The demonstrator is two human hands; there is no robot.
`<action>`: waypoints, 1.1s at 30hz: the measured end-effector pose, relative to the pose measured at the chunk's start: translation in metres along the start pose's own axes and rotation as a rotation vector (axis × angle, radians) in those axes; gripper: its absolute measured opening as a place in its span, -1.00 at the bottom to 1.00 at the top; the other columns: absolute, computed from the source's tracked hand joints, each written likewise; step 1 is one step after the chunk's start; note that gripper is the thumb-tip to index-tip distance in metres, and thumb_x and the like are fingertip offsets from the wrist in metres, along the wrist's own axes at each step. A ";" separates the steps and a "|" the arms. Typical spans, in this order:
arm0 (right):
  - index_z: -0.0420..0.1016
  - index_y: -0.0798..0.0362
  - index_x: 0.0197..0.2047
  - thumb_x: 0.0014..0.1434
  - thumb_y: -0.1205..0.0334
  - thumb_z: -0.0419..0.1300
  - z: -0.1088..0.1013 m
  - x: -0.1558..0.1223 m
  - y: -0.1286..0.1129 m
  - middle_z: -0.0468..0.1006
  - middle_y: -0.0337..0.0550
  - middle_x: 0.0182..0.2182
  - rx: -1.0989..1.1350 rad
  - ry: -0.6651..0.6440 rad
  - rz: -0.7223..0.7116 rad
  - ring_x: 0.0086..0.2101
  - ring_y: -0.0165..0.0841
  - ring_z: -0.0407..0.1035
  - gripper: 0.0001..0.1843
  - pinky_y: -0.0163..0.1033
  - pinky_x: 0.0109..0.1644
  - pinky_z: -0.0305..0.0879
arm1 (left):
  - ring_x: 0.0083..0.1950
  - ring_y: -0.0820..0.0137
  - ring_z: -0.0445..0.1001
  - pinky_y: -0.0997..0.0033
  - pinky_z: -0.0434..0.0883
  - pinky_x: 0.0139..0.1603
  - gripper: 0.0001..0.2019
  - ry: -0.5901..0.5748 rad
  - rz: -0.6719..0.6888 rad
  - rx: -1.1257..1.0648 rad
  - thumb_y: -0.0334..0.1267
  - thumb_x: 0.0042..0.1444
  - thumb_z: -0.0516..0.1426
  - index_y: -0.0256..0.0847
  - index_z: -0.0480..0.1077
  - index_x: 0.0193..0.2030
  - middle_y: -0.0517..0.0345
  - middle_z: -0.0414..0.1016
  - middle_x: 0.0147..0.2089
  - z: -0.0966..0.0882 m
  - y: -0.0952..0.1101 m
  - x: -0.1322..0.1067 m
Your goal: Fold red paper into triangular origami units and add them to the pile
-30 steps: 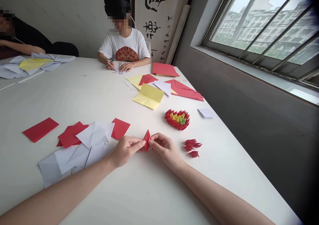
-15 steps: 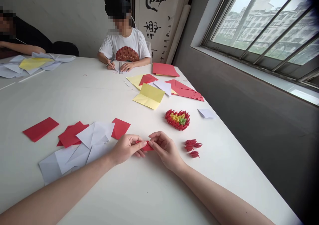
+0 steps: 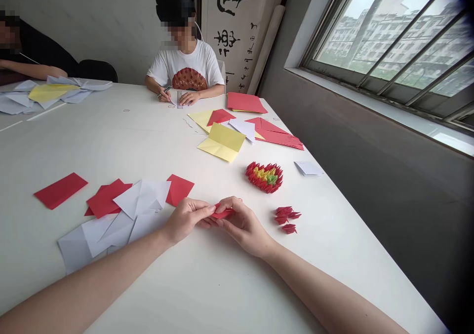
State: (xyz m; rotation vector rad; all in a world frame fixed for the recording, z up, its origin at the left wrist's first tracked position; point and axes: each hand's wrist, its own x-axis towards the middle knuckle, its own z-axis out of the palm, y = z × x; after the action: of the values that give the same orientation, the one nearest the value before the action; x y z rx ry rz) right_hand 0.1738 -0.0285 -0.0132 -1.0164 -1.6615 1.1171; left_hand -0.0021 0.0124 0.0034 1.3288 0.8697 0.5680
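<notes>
Between my hands is a small folded piece of red paper (image 3: 223, 214), held just above the white table (image 3: 237, 284). My left hand (image 3: 189, 219) pinches its left end with the thumb on top. On the other side, my right hand (image 3: 244, 225) grips the paper with thumb and curled fingers, which cover part of it. To the right lie several small folded red paper pieces (image 3: 287, 215). Behind them stands a heart-shaped paper piece (image 3: 264, 177) in red, yellow and green. White sheets (image 3: 128, 220) and red sheets (image 3: 107, 198) overlap by my left forearm.
Across the table a person (image 3: 185, 67) holds a pen beside a ruler (image 3: 179, 99). Yellow paper (image 3: 222, 141), red stacks (image 3: 246, 102) and a folded white sheet (image 3: 308, 168) lie toward the right edge. Another person's arm (image 3: 33, 70) rests far left, near more papers.
My right fingers have shifted from a thumb-led pinch to curling over the top of the red paper. The paper has turned slightly. The things on the table stay put.
</notes>
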 end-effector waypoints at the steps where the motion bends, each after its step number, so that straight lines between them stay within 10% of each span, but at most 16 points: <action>1: 0.34 0.00 -0.19 0.17 0.30 0.10 0.000 0.000 0.000 0.41 -0.09 -0.22 0.013 0.000 0.010 -0.19 -0.28 0.30 -0.89 -0.12 -0.11 0.28 | -0.14 0.20 0.51 0.31 0.44 -0.19 -0.71 -0.003 0.003 0.002 -0.13 0.12 0.07 -0.26 0.55 -0.31 0.03 0.59 -0.29 0.000 0.000 0.000; 18: 0.54 0.01 -0.34 0.12 0.28 0.20 -0.002 0.003 0.005 0.55 -0.12 -0.34 -0.053 0.098 0.040 -0.27 -0.31 0.39 -0.91 -0.14 -0.12 0.31 | -0.23 0.28 0.54 0.36 0.46 -0.22 -0.75 0.013 0.015 0.023 -0.15 0.11 0.11 -0.30 0.52 -0.31 0.00 0.56 -0.29 -0.002 -0.003 0.002; 33: 0.34 0.05 -0.27 0.20 0.15 0.11 0.002 -0.002 0.010 0.48 -0.10 -0.28 0.107 0.037 0.116 -0.29 -0.33 0.40 -0.86 -0.15 -0.17 0.34 | -0.35 0.28 0.58 0.41 0.47 -0.35 -0.77 -0.097 -0.030 0.060 -0.19 0.10 0.12 -0.33 0.48 -0.38 0.03 0.55 -0.42 -0.009 -0.001 0.004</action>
State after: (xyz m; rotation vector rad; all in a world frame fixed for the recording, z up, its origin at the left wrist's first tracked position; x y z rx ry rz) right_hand 0.1741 -0.0283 -0.0240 -1.0687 -1.5128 1.2425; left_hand -0.0074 0.0210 0.0015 1.3846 0.8307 0.4532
